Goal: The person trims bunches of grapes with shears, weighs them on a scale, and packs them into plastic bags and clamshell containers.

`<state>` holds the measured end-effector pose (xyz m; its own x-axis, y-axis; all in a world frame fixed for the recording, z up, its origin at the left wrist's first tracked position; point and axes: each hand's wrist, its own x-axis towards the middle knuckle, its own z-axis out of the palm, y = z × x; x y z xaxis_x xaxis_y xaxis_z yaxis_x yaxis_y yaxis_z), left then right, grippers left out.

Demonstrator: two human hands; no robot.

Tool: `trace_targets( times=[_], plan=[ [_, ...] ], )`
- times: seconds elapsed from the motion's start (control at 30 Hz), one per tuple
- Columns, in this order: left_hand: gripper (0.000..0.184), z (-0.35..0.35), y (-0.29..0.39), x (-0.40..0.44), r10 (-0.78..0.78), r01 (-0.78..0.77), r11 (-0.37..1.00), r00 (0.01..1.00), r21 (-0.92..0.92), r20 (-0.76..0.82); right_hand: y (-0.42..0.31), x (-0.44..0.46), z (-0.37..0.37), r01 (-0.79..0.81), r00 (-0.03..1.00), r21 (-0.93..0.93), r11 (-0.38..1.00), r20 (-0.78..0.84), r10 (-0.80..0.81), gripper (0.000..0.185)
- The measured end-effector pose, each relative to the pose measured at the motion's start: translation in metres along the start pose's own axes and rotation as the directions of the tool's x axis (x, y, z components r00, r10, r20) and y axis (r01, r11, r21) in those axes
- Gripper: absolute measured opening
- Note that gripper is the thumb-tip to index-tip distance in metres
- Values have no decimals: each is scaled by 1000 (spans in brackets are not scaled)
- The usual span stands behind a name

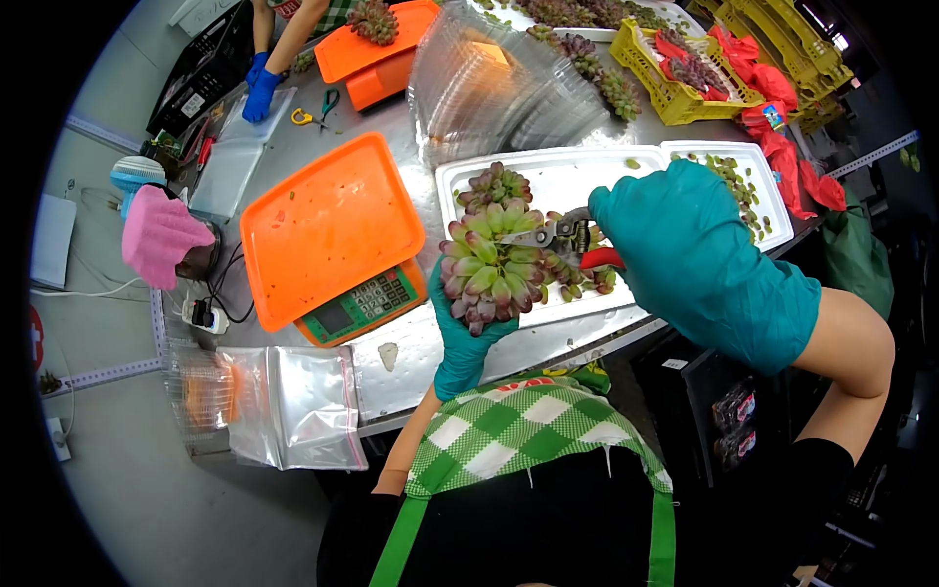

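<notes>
My left hand (460, 338), in a teal glove, is closed around the underside of a green and purple succulent (486, 256) and holds it over the near edge of a white foam tray (587, 171). Gloved in teal as well, my right hand (685, 249) grips red-handled pruning shears (558, 235). Their metal blades reach in among the rosettes at the plant's right side. Whether the blades touch a leaf or stem I cannot tell. Behind it, another succulent rosette (497, 186) shows at the tray's left end.
Left of the tray stands an orange-topped scale (333, 225), with plastic bags (293, 406) at the table's front edge. Stacked clear plastic boxes (499, 88) and a yellow crate (675, 83) lie beyond. Loose leaves fill a second foam tray (743, 191). A co-worker's blue-gloved hand (260, 93) is at the far left.
</notes>
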<state>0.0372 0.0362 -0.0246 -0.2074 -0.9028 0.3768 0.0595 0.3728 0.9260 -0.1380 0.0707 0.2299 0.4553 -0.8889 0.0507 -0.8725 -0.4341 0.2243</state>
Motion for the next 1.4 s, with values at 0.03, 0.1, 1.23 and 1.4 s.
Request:
trace_targets(
  times=[0.03,0.1,1.23,1.4],
  plan=[
    [98,0,-3,-3,-28,28,1000,1000,-7,-2,0,0,-1,18,999,35,999,-30,-17,27],
    [96,1,0,-6,-166,162,976,986,-147,-18,-2,2,-8,-42,995,19,999,91,40,29],
    [96,4,9,-7,-300,289,880,953,-377,32,-15,-23,17,-240,961,178,954,184,208,34],
    [95,5,9,-3,-291,288,892,956,-350,44,-14,-25,16,-194,970,140,971,176,168,28]
  ],
)
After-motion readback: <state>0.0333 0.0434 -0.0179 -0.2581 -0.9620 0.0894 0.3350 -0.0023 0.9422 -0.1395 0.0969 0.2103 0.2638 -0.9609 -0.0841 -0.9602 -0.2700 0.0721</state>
